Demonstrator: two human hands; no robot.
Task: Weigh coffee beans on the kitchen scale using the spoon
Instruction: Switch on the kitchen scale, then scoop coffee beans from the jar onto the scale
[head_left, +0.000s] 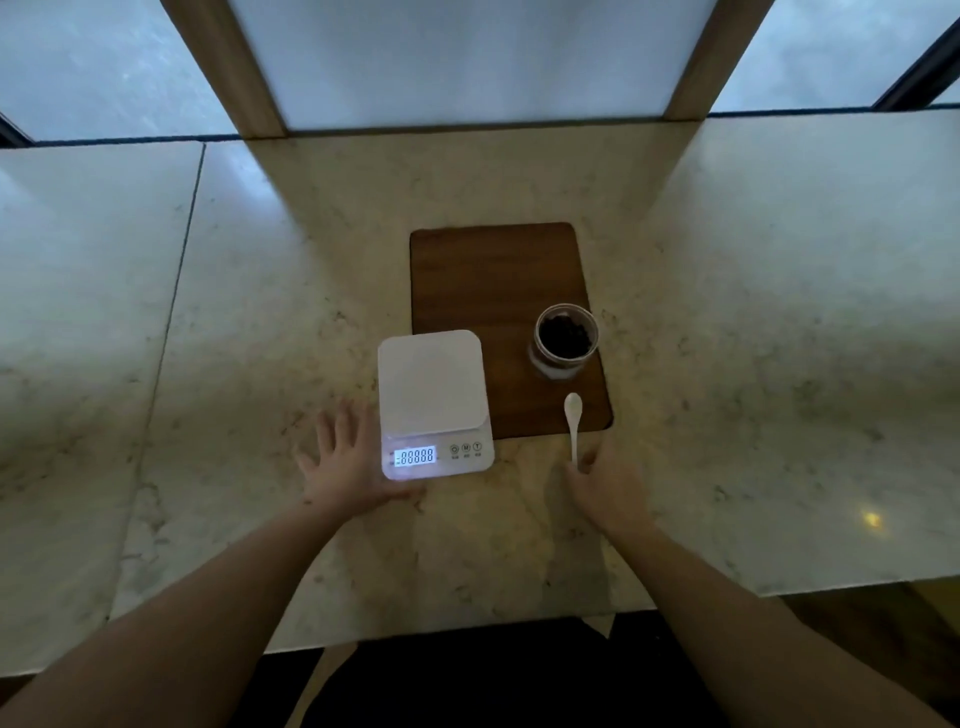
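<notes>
A white kitchen scale (434, 384) sits on the marble counter, its lit display showing -88888. My left hand (345, 460) lies flat on the counter against the scale's left front corner, fingers spread. A white spoon (573, 423) lies to the right of the scale, bowl on the wooden board and handle pointing toward me. My right hand (605, 488) has its fingertips pinched at the end of the spoon's handle. An open glass jar (564, 340) of dark coffee beans stands on the board behind the spoon. The scale's platform is bare.
A dark wooden board (493, 280) lies behind the scale, its near left corner under the scale. The marble counter (753, 338) stretches left and right. Frosted window panels with wooden posts rise behind. The counter's near edge runs just below my forearms.
</notes>
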